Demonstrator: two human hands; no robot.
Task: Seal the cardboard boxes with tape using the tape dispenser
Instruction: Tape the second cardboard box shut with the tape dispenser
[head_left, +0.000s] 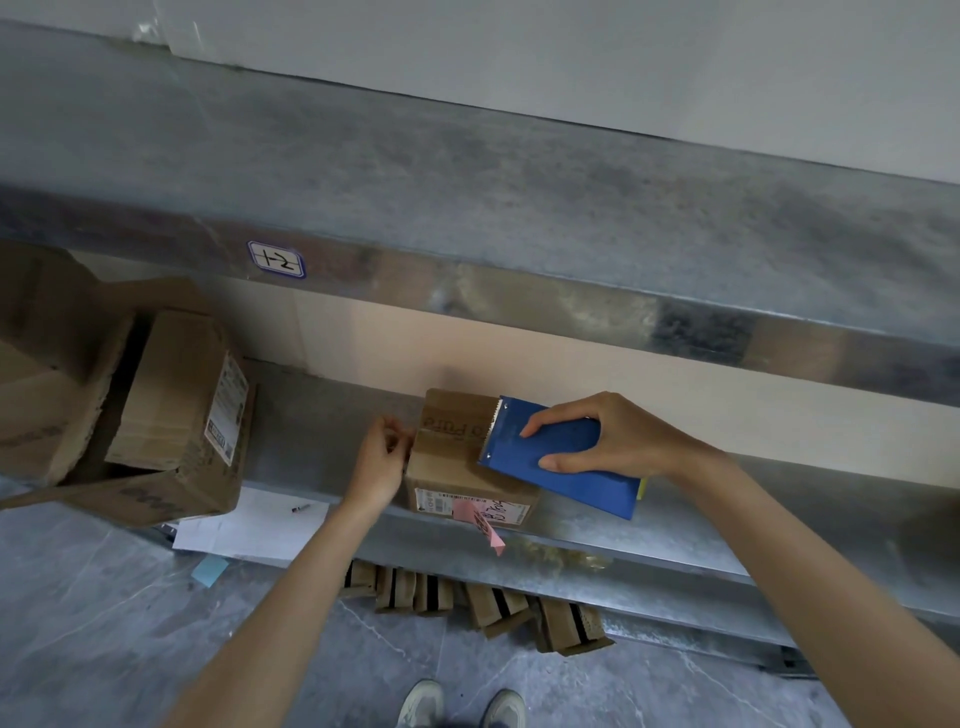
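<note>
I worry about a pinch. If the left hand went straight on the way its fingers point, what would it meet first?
The small cardboard box: the left hand lies beside its left face, fingers aimed at it, perhaps touching it, though depth is unclear.

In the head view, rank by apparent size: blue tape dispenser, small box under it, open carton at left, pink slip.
1. open carton
2-3. small box and tape dispenser: look alike, and the dispenser hides part of the box, so unranked
4. pink slip

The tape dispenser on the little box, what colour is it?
Blue; the tape dispenser shows best in the head view.
</note>
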